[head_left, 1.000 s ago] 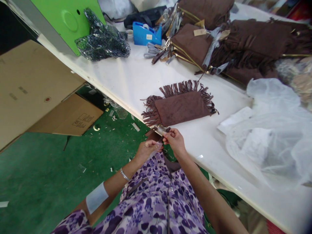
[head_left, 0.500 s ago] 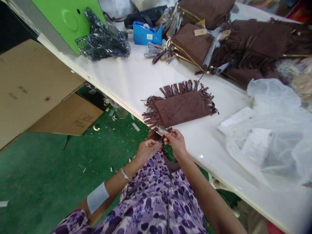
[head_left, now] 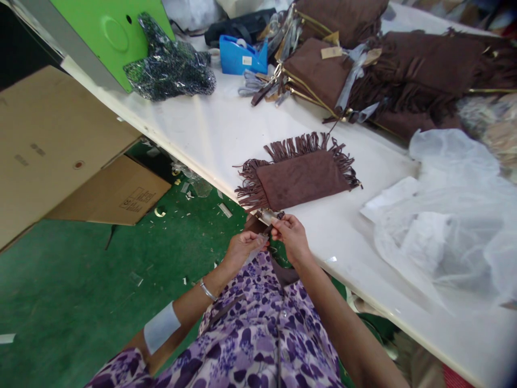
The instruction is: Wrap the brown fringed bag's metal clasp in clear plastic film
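A brown fringed clutch bag [head_left: 305, 180] lies flat at the table's near edge, its fringe pointing away from me and to both sides. Just off that edge, my right hand [head_left: 291, 237] is closed in a pinch on the end of the bag's brown wrist strap [head_left: 254, 225]. A strip of translucent wrapping [head_left: 268, 216] sits by its fingertips. My left hand [head_left: 241, 250] pinches a small piece of clear film [head_left: 256, 249] close beside the strap. Fine details between the fingertips are too small to make out.
More brown bags [head_left: 319, 70] are piled at the back right, near a blue tape dispenser [head_left: 236, 56] and a bubble-wrapped item [head_left: 172, 73]. Crumpled white plastic [head_left: 440, 226] covers the right side. A cardboard box [head_left: 60, 145] stands left; scraps litter the green floor [head_left: 121, 280].
Both hands stay almost in place, still pinching the strap and the film. The wrapping by the right fingertips looks slightly shifted.
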